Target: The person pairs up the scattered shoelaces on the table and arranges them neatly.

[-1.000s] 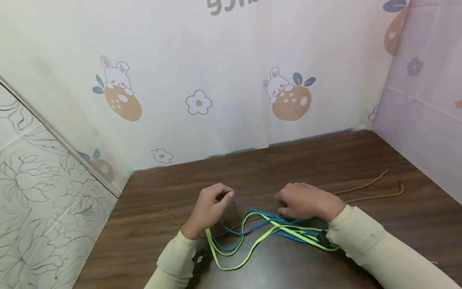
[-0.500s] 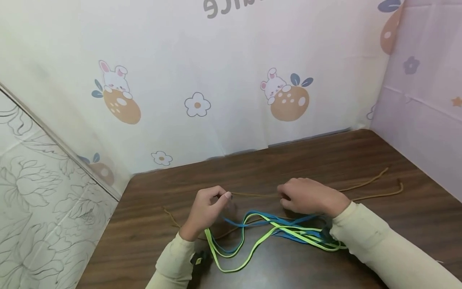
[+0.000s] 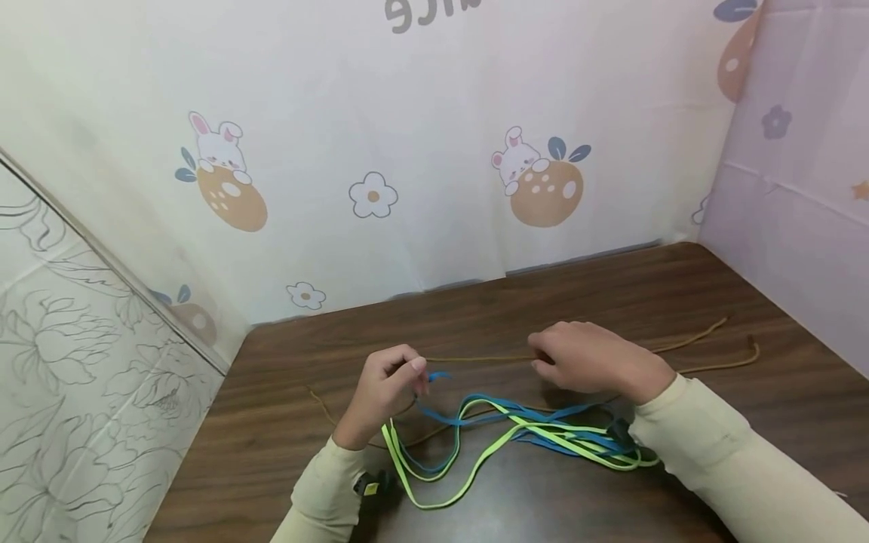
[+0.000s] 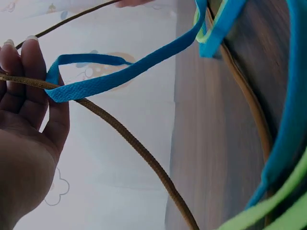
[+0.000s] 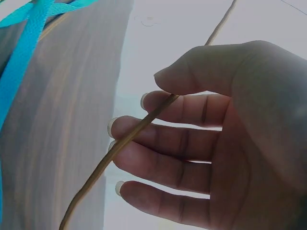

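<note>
My left hand (image 3: 387,392) pinches a brown cord (image 4: 139,143) at its fingertips. A flat blue lace (image 4: 110,81) is looped over that cord beside the fingers, its short end sticking out. To the right, my right hand (image 3: 591,362) holds the same kind of brown cord (image 5: 129,136) between thumb and index finger, the other fingers loosely bent beneath it. Between the two hands a stretch of brown cord (image 3: 478,360) runs nearly straight. Below them lies a loose bundle of blue laces (image 3: 553,445) and yellow-green laces (image 3: 492,451), partly hidden by the right wrist.
The dark wood table (image 3: 434,317) meets a printed cloth wall (image 3: 441,226) at the back and a lilac cloth (image 3: 801,249) on the right. Two brown cord ends (image 3: 699,332) extend to the right of the right hand. Another brown end (image 3: 315,400) lies at left.
My right hand has moved slightly right, and the brown cord between the hands is now straighter. A blue lace end now shows beside the left fingertips. The bundle has barely shifted.
</note>
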A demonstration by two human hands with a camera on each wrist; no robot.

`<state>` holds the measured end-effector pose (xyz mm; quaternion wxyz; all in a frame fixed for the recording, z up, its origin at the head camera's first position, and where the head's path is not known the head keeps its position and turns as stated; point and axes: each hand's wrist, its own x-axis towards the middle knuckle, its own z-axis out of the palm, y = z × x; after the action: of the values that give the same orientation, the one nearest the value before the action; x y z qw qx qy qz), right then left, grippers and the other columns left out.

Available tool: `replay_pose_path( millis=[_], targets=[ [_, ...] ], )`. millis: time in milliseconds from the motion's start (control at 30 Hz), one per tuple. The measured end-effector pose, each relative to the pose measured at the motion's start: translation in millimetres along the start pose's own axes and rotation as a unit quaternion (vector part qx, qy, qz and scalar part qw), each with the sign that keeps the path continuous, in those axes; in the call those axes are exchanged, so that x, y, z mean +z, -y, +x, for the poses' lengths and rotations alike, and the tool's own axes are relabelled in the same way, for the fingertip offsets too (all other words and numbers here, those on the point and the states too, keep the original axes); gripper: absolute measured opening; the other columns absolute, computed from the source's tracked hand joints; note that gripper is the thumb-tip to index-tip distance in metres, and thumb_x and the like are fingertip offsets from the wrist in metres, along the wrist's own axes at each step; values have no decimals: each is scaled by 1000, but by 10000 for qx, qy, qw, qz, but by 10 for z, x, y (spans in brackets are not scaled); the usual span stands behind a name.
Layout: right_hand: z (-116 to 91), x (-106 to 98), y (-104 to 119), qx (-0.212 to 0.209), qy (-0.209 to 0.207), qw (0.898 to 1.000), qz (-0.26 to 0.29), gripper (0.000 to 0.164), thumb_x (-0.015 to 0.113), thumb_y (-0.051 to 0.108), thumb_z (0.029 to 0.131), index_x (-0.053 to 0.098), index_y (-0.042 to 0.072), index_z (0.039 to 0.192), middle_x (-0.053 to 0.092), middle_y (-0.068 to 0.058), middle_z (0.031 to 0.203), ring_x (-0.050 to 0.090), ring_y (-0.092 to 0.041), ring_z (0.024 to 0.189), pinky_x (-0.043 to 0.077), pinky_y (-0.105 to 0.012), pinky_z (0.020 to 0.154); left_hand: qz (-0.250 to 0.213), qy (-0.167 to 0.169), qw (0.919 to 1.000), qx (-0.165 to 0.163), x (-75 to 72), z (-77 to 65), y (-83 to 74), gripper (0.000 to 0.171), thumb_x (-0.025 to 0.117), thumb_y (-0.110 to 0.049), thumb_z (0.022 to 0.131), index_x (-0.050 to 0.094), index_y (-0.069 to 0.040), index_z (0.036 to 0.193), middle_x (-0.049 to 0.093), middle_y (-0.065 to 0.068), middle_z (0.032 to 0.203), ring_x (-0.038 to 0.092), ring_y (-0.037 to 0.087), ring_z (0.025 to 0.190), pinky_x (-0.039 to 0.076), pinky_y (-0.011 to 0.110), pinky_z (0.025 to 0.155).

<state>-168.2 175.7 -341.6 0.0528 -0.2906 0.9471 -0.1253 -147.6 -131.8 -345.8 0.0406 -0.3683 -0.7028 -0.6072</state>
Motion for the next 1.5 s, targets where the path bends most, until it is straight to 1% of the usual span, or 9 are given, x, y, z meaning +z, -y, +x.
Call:
replay_pose_path(
  millis=[100,333,433,633,800,967,1100,1367,1500],
  targets=[
    [-23,-38,-2,13,-51,10000,-36,18,57,25,91,51,23,74,42,6,58,38,-9,48,32,-27,47,-558,-63,9984,120,-27,-5,73,23,44,-2,95,55,2,76,53,13,64,55,33,56,51,40,60],
    [-50,-100,-5,41,-199,9998,-71,15,58,23,90,53,22,76,44,7,60,40,-9,50,34,-27,47,-1510,-406,9874,224,-91,-14,62,22,38,-1,96,47,5,77,45,11,60,51,29,55,49,39,60],
    [-60,-114,3,10,-269,9996,-93,15,59,23,89,53,22,75,44,8,60,41,-9,51,35,-27,47,-1715,-478,9837,272,-118,-25,80,23,36,-2,97,47,5,78,43,9,59,49,28,54,48,37,62],
    [-72,-124,17,-16,-280,9995,-121,15,59,23,89,53,22,76,45,8,60,41,-8,51,35,-26,46,-1852,-371,9809,458,-137,-42,97,23,33,-1,95,48,2,79,42,9,58,49,27,53,47,38,72],
    [-85,-139,23,-28,-314,9994,-125,13,60,24,89,54,22,78,45,9,61,41,-8,51,35,-26,47,-2044,-325,9768,542,-146,-46,79,25,31,-1,95,52,-1,81,44,7,58,49,28,52,47,39,73],
    [-98,-162,13,-61,-385,9991,-163,12,59,23,90,54,22,79,45,10,62,41,-7,52,35,-26,47,-2459,-305,9652,838,-171,-27,57,27,29,-2,92,54,-3,82,44,8,60,50,26,55,44,42,81],
    [-104,-183,-6,-94,-448,9988,-188,14,58,21,90,53,21,77,44,9,60,40,-8,51,34,-27,47,-2747,-238,9563,976,-196,-12,53,27,29,-4,91,54,-3,81,44,7,61,49,25,58,43,40,81],
    [-99,-210,-28,-75,-465,9987,-208,14,59,22,89,53,22,76,44,9,60,40,-8,52,34,-27,47,-3465,338,9317,1034,-233,11,30,36,27,-13,94,62,-5,98,41,6,63,49,21,64,41,39,84],
    [-83,-197,-21,-78,-408,9990,-174,14,59,22,89,53,21,77,45,9,61,41,-8,52,35,-27,47,-3584,572,9253,1103,-233,13,1,37,29,-14,94,62,-3,107,47,6,66,55,21,68,41,39,86]
  ],
)
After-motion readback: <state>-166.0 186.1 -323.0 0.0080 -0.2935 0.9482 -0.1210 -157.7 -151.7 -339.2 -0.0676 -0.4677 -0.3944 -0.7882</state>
